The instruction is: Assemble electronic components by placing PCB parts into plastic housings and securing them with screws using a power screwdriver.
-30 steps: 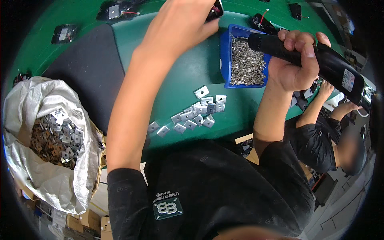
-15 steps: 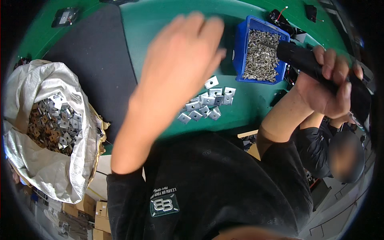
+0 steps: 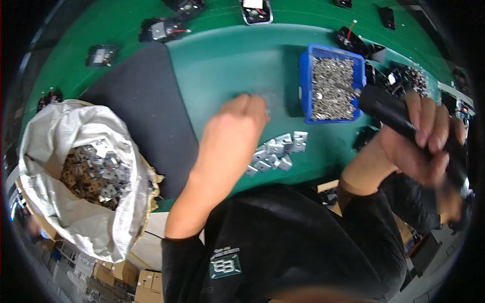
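Observation:
In my right hand (image 3: 411,149) is a black electric screwdriver (image 3: 383,107), its fingers wrapped round the body. The screwdriver's bit reaches over the blue bin (image 3: 307,83), which is filled with small silver screws (image 3: 331,81). My left hand (image 3: 235,123) is low over the green table, its fingers pressed together. Whatever lies between those fingertips is mostly hidden; only a small pale edge shows beside them. Just nearer to me, several silver metal clips (image 3: 275,147), each with a hole, lie in a loose group.
A white woven sack (image 3: 45,151), full of similar metal clips (image 3: 96,171), stands at the left. Beside it a dark mat (image 3: 141,111) covers part of the green table (image 3: 212,55). Black housings with wires (image 3: 161,29) line the far side. Another person (image 3: 411,202) is at the right.
My left hand has drawn back toward me and lower, its fingers now closed together. My right hand still holds the screwdriver near the bin. The view has shifted, showing more of the far side.

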{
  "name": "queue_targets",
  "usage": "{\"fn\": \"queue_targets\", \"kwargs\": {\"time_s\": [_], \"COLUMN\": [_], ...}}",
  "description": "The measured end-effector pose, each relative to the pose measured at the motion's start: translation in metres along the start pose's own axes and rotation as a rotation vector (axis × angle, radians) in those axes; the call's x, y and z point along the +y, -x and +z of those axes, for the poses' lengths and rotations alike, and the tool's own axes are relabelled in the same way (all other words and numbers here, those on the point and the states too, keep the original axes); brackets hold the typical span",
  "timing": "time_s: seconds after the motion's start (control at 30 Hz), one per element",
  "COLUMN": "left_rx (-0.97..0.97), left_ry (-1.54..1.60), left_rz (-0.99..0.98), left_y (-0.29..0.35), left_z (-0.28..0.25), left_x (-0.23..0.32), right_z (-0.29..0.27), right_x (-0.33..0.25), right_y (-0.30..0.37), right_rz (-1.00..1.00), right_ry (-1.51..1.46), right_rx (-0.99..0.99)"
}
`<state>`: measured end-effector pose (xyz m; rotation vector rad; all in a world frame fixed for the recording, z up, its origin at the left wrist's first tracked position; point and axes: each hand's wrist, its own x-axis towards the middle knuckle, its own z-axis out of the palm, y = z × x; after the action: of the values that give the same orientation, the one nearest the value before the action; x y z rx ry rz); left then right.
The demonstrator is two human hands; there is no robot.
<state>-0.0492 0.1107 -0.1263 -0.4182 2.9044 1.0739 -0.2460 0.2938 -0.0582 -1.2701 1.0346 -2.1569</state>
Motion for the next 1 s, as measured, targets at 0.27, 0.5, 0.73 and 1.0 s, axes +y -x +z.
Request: {"fn": "queue_targets", "kwargs": {"time_s": [0.27,0.5,0.73,1.0], "left_rx": [0.629,0.508,0.468,0.650], "left_ry": [-0.137,-0.314,-0.240,-0.315], "left_rz": [-0.113,-0.219,-0.377,-0.349], "left_y": [-0.088,-0.126,-0.127,-0.128], "left_z": [-0.095,-0.105,-0.097,-0.086], "left_x": [-0.060,-0.107,-0.104,-0.121], "right_z": [0.000,-0.001,-0.006,-0.006], "right_x": [-0.004,0.000,0.006,0.005], "right_y": [0.003,0.002,0.001,-0.002], "right_rz": [0.050,0.066,0.070,0.105], "right_ry": [-0.072,-0.058,-0.040,-0.038], "right_rx": [0.026,0.041,0.065,0.015]}}
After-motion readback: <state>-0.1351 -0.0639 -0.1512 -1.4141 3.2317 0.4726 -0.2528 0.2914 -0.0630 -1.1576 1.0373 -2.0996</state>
